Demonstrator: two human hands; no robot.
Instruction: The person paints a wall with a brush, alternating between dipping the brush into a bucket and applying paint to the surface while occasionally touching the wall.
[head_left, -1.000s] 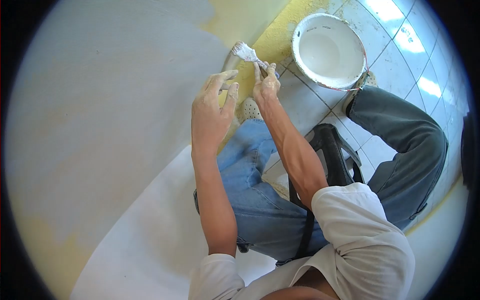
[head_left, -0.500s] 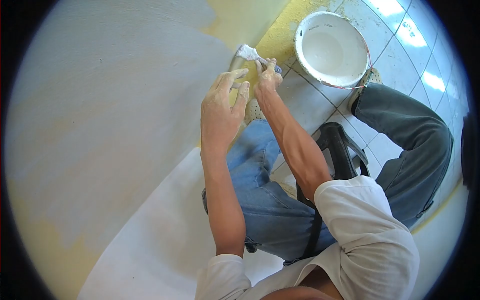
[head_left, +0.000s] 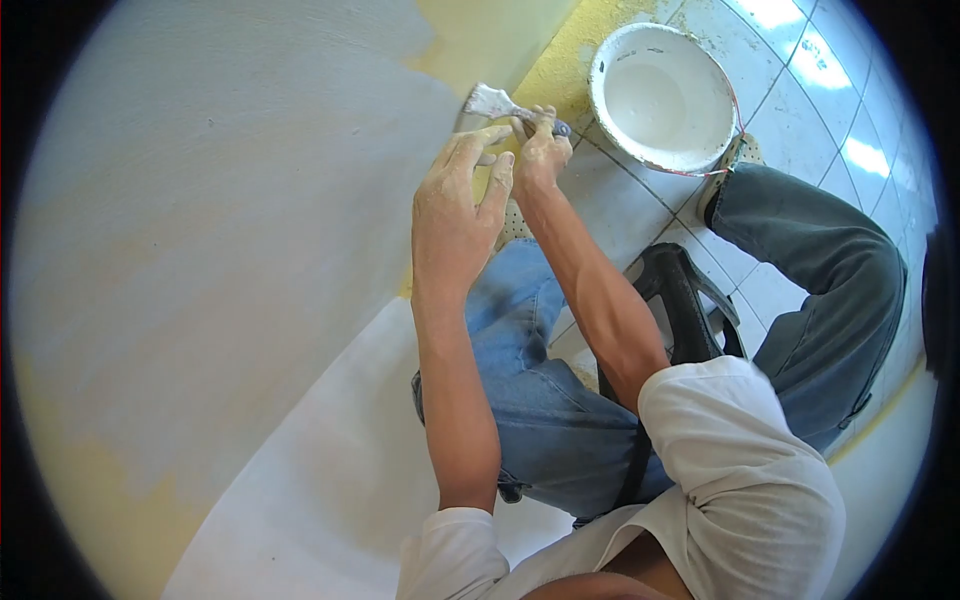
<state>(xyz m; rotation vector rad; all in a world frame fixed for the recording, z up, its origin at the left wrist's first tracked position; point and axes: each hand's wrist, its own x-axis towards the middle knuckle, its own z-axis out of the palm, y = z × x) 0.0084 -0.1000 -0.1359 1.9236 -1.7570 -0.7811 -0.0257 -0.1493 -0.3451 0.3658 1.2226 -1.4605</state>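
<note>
Head view: right hand [head_left: 541, 152] grip clenched on paintbrush [head_left: 492, 102] at wall [head_left: 220, 230]; left hand [head_left: 455, 215] released, alongside; paint bucket [head_left: 662, 95] near.

- This is a room being repainted, most likely in a home or a similar building.
- A wall [head_left: 200, 250] fills the left half of the frame, coated pale grey-white, with older yellow showing at the top centre and lower left.
- A paintbrush [head_left: 492, 101] loaded with white paint touches the wall at the top centre.
- A bucket [head_left: 663, 95] of white paint stands on the floor in the upper right.
- The floor [head_left: 800, 70] is glossy white tile with grey joints, bright with reflected daylight at the upper right.
- A low dark stool [head_left: 680, 300] stands on the tiles at centre right.
</note>
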